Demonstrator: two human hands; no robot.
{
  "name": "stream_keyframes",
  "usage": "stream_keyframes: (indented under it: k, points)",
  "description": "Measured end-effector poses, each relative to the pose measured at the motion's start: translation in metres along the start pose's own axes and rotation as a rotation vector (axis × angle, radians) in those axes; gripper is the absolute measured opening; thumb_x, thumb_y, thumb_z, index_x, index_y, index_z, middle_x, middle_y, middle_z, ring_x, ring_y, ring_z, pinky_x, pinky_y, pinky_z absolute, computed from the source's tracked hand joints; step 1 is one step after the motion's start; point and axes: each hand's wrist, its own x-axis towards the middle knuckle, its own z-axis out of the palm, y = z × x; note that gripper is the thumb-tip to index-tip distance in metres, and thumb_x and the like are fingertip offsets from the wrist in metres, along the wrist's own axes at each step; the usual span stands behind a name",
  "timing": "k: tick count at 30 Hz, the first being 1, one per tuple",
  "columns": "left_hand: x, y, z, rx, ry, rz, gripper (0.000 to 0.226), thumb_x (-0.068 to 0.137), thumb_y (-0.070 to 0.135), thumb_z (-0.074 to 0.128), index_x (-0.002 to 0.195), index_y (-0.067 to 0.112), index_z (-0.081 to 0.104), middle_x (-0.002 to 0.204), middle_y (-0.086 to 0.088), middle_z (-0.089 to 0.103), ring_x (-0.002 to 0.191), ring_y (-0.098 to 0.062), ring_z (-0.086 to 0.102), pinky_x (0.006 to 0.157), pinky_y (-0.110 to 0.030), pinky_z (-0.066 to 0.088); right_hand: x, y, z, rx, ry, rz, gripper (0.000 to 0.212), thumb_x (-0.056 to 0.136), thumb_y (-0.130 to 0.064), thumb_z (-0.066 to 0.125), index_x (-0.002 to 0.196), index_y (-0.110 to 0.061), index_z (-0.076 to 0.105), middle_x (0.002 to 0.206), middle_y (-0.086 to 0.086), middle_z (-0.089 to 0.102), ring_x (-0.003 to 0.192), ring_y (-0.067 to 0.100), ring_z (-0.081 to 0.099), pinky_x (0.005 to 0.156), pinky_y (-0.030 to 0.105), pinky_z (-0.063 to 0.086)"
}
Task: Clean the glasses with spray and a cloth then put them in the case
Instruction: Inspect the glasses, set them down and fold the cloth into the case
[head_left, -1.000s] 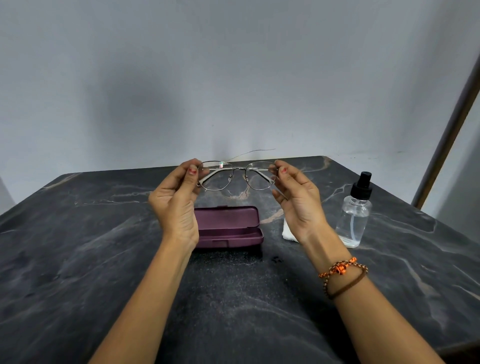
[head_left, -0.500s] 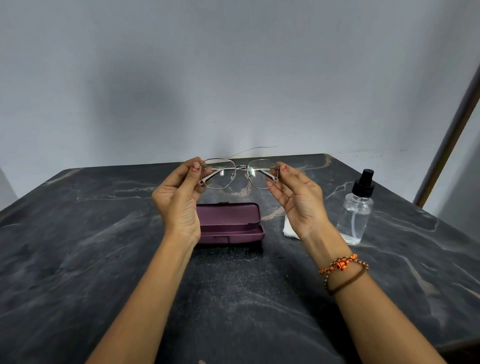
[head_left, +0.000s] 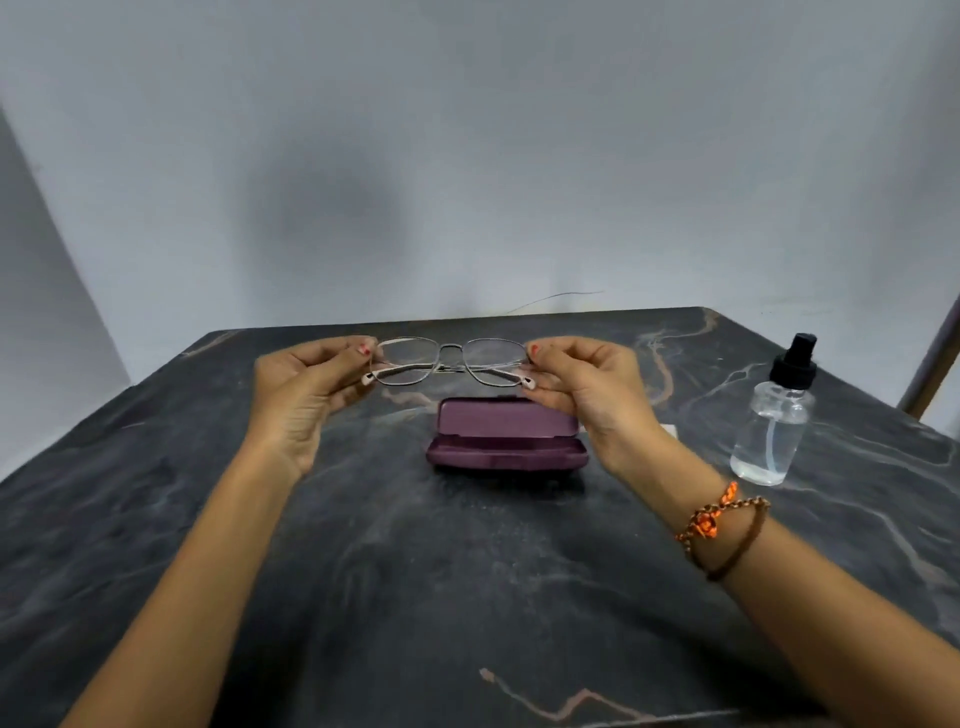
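The glasses (head_left: 451, 361) are held in the air above the open case (head_left: 506, 435), pinched at each outer end of the frame. The left end is gripped between thumb and fingertips of the left hand (head_left: 306, 387), and the right end is gripped in the same way by the right hand (head_left: 592, 387); the fingers of both hands are curled round the frame ends. Both temples are now seen folded across behind the lenses, their pale tips showing near each hand, whereas a second ago one temple was seen standing out from the frame by the right hand. Compared with the earlier frames, the glasses have been lowered and tilted flatter, so that they are seen against the bench (head_left: 156, 519) rather than against the wall (head_left: 467, 156), and the hands have been drawn further apart.

The case lies open on the bench just below and nearer than the glasses, its lid raised at the back; it has not been moved. The spray bottle (head_left: 776, 415) stands upright to the right, well apart from the case. A small white edge of the cloth (head_left: 669, 429) is visible behind the right wrist, mostly hidden. Bracelets (head_left: 722, 525) are worn on the right wrist.
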Motion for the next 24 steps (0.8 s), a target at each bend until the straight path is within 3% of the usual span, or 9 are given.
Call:
stream_keyframes:
  k: [4,6,13,18,21,24]
  points:
    - [-0.016,0.0,-0.055,0.088,0.033,-0.041,0.035,0.08,-0.002,0.056,0.058,0.019,0.073,0.058,0.007,0.071,0.059,-0.003,0.067,0.055,-0.014,0.053,-0.018,0.021,0.04,-0.094,-0.081,0.103,0.014,0.085,-0.002,0.058,0.072,-0.005,0.062,0.049,-0.003,0.066,0.05,0.002,0.064,0.053,0.016,0.055]
    - [-0.024,-0.004,-0.078,0.112,0.052,-0.076,0.037,0.08,-0.004,0.055,0.057,0.019,0.073,0.057,0.006,0.071,0.059,-0.004,0.067,0.053,-0.014,0.053,-0.025,0.035,0.056,-0.084,-0.1,0.17,0.017,0.086,0.0,0.056,0.07,-0.004,0.061,0.057,0.003,0.064,0.048,0.003,0.064,0.054,0.016,0.055]
    - [-0.033,-0.02,-0.121,0.237,0.02,-0.267,0.037,0.079,-0.008,0.057,0.055,0.016,0.073,0.055,0.005,0.07,0.055,-0.003,0.066,0.05,-0.014,0.053,-0.04,0.079,0.078,-0.184,-0.055,0.3,0.019,0.085,0.001,0.056,0.068,-0.004,0.059,0.066,0.01,0.06,0.045,0.003,0.062,0.05,0.015,0.054]
    - [-0.037,-0.029,-0.124,0.344,-0.006,-0.228,0.017,0.074,-0.013,0.059,0.075,0.002,0.067,0.051,0.004,0.068,0.051,-0.004,0.065,0.052,-0.01,0.052,-0.036,0.084,0.077,-0.321,-0.021,0.241,0.019,0.083,0.0,0.06,0.065,-0.005,0.062,0.064,0.011,0.062,0.046,0.005,0.062,0.051,0.016,0.054]
    - [-0.038,-0.031,-0.122,0.416,-0.021,-0.17,0.021,0.073,-0.014,0.061,0.073,0.006,0.066,0.049,0.007,0.067,0.05,-0.003,0.064,0.053,-0.009,0.051,-0.035,0.085,0.075,-0.411,-0.023,0.164,0.017,0.083,-0.002,0.061,0.067,-0.008,0.064,0.065,0.01,0.064,0.051,0.006,0.064,0.054,0.016,0.055]
    - [-0.038,-0.032,-0.125,0.504,-0.033,-0.114,0.022,0.07,-0.011,0.067,0.07,0.011,0.069,0.054,0.01,0.069,0.055,-0.002,0.065,0.059,-0.01,0.052,-0.035,0.088,0.074,-0.545,-0.01,0.061,0.016,0.083,-0.003,0.061,0.069,-0.01,0.066,0.066,0.009,0.066,0.064,0.018,0.068,0.064,0.026,0.059]
